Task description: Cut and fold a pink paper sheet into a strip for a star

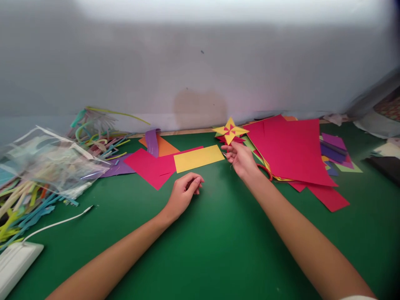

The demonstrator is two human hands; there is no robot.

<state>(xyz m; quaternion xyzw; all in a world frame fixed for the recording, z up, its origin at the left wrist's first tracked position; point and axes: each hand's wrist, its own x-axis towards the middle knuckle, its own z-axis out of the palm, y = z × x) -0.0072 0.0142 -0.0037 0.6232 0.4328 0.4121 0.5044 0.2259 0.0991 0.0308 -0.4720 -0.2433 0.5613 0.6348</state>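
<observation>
My right hand (pixel 240 159) is reaching over the table with its fingers closed at the lower point of a yellow folded-paper star (pixel 237 131) with a red centre. The star tilts up towards me, above several other folded pieces. Scissors with red-orange handles (pixel 266 171) lie partly hidden behind this hand and wrist. My left hand (pixel 184 191) rests on the green table with fingers curled in and nothing visible in them. Just beyond it are a yellow paper strip (pixel 200 159) and a red paper piece (pixel 151 168).
Large red sheets (pixel 290 150) are stacked at the right, near purple pieces (pixel 334 148). At the left are a clear plastic bag (pixel 56 162), many coloured paper strips (pixel 28 204), and a white device (pixel 18 264) with a cable (pixel 59 222). A wall (pixel 200 66) borders the table's far edge.
</observation>
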